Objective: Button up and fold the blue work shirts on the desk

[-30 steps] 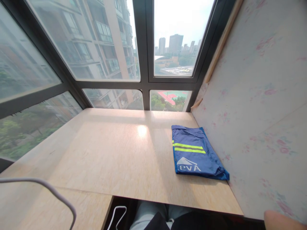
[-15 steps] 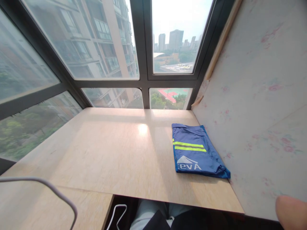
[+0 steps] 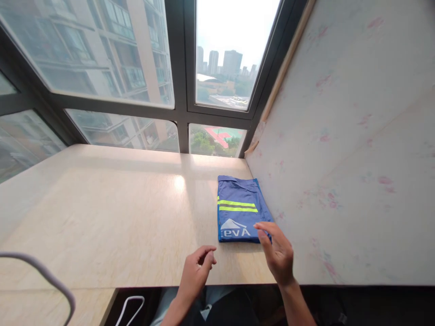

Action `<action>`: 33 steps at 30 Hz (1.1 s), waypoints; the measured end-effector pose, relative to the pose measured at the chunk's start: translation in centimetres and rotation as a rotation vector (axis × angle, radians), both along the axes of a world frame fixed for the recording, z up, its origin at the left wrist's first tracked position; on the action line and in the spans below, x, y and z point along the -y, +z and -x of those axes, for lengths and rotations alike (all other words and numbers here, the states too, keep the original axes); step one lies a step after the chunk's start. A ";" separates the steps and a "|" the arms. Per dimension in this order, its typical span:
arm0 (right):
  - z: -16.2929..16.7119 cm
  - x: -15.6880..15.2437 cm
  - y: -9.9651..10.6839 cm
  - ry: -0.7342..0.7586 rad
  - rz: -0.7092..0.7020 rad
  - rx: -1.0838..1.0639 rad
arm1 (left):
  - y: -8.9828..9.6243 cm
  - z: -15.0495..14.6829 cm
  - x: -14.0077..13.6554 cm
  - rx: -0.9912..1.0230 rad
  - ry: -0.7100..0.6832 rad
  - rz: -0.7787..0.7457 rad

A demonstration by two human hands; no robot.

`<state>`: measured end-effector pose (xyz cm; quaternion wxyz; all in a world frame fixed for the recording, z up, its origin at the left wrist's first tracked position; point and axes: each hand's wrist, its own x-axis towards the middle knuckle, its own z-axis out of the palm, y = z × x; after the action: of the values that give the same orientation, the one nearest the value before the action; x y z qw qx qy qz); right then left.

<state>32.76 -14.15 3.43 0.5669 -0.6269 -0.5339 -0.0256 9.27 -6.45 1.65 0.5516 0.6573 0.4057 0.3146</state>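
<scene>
A folded blue cloth garment point(image 3: 238, 190) lies flat on the wooden desktop by the right wall. Yellow and grey reflective stripes cross it, with a white peaked logo and lettering below them. My right hand point(image 3: 279, 253) hovers over the garment's near right corner, hiding that corner. Its thumb and forefinger are apart, with nothing between them. Just short of the garment's near left corner is my left hand point(image 3: 196, 270), above the desk's front edge. The fingers there curl loosely, a gap showing between thumb and forefinger, and the hand is empty.
The pale wood desktop point(image 3: 129, 213) runs back to dark-framed windows point(image 3: 181, 90). A flowered wallpapered wall point(image 3: 340, 158) bounds the right side. At lower left a grey cable point(image 3: 47, 274) arches over the desk, and a white cable point(image 3: 131, 299) loops beside the desk edge.
Both my hands have come up over the desk's front edge toward the garment; earlier only a blurred bit of skin showed at lower right. The view has turned right. The garment still lies folded.
</scene>
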 end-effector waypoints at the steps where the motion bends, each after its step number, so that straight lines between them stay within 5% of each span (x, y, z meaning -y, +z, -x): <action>1: -0.6 -0.3 -1.2 -0.027 0.057 -0.008 | -1.1 -0.9 -0.8 -0.022 0.018 0.055; 6: -5.6 -0.5 -8.6 -0.266 0.313 -0.020 | -5.9 -4.4 -4.4 -0.047 0.131 0.237; 11: -9.2 0.4 -12.0 -0.359 0.490 0.021 | -6.9 -8.0 -6.8 0.039 0.168 0.558; 20: -8.7 0.2 -14.1 -0.360 0.539 0.014 | -5.2 -11.6 -8.9 0.068 -0.047 0.697; 27: -8.9 0.1 -14.0 -0.345 0.464 -0.039 | -5.2 -13.1 -8.7 0.106 0.004 0.598; 33: -6.6 -1.3 -13.2 -0.188 0.455 -0.115 | -5.9 -9.0 -9.7 0.082 0.165 0.491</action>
<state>39.40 -12.84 -9.77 0.4357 -0.7857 -0.4321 0.0783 18.30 3.26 -4.22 0.6831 0.4551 0.4994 0.2772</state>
